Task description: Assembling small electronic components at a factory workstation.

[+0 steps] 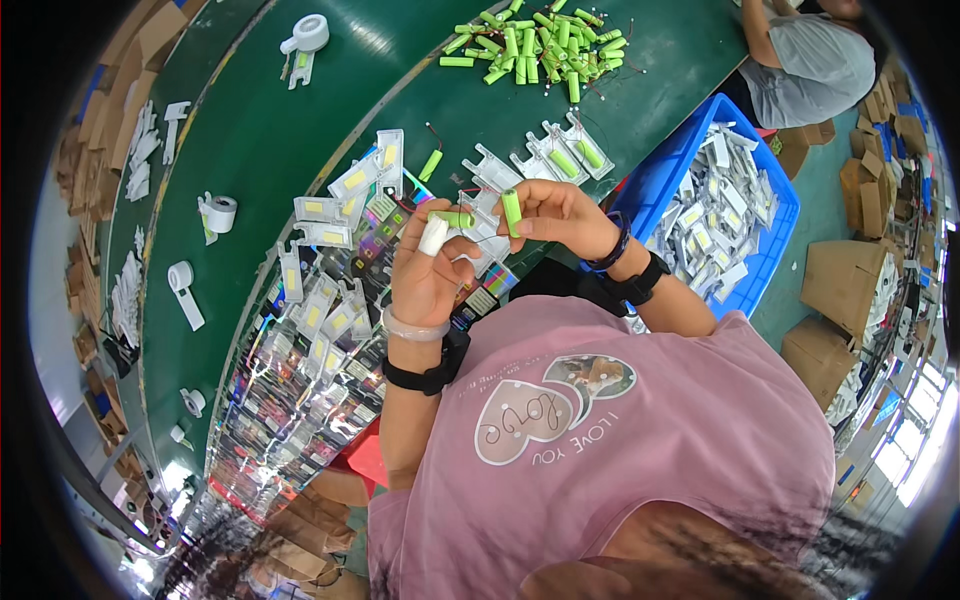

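My left hand (412, 288) pinches a green battery cell (458, 219), and one of its fingers wears a white cover (433, 237). Close beside it, my right hand (562, 217) grips a second green battery cell (512, 213), held upright between thumb and fingers. Thin wires show near both cells. Under and beyond the hands lie open white plastic housings (492, 168), some with a green cell inside. A loose cell (430, 165) rests on the green table just beyond my left hand. Left of that hand are white housings with yellow light panels (356, 180).
A heap of wired green cells (530, 48) lies at the far side. The blue crate (662, 165) on my right is full of white housings. White round-headed devices (306, 36) sit along the green surface at left. Another person (815, 65) sits at far right, near cardboard boxes (845, 285).
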`<state>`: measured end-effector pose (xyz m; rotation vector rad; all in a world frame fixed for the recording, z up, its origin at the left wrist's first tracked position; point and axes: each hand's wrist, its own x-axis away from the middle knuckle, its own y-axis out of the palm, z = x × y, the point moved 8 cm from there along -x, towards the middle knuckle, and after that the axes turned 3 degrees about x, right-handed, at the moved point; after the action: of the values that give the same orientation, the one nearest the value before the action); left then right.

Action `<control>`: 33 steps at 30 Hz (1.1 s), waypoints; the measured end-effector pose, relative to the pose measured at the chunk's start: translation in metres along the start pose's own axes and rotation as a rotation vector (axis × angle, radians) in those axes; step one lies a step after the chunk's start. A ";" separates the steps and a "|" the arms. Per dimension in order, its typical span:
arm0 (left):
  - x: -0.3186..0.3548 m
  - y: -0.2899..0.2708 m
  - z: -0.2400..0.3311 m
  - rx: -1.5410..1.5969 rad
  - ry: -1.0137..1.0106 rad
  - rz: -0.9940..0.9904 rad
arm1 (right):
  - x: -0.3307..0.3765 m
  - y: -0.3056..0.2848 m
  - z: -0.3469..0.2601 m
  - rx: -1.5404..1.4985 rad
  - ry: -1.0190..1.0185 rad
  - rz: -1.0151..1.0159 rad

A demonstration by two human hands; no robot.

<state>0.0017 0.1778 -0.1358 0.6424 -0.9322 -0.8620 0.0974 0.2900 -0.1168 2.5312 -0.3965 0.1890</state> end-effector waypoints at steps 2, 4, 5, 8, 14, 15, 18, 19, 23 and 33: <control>-0.001 -0.011 0.002 -0.080 0.064 0.097 | 0.004 0.005 -0.003 0.034 0.008 -0.059; -0.001 -0.021 0.004 -0.158 0.123 0.190 | 0.009 0.013 -0.003 0.042 0.009 -0.148; 0.002 -0.029 0.010 -0.219 0.204 0.279 | 0.012 0.014 -0.005 0.043 0.009 -0.146; 0.011 -0.039 0.020 -0.262 0.312 0.366 | 0.021 0.007 0.004 -0.049 0.178 -0.158; 0.019 -0.044 0.021 -0.258 0.307 0.360 | 0.029 -0.072 0.013 0.165 0.131 0.229; 0.020 -0.045 0.020 -0.263 0.300 0.366 | 0.024 -0.076 0.009 0.229 0.064 0.244; 0.020 -0.043 0.016 -0.278 0.289 0.354 | 0.021 -0.089 0.003 0.617 0.087 0.439; 0.019 -0.040 0.015 -0.288 0.288 0.339 | 0.018 -0.089 0.005 0.616 0.089 0.441; 0.019 -0.037 0.008 -0.307 0.250 0.325 | 0.009 -0.103 0.015 0.834 0.047 0.522; 0.023 -0.040 0.005 -0.316 0.226 0.310 | 0.008 -0.105 0.017 1.247 0.000 0.632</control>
<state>-0.0092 0.1370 -0.1550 0.3033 -0.6512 -0.6261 0.1397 0.3622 -0.1824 3.4593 -1.4271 0.9071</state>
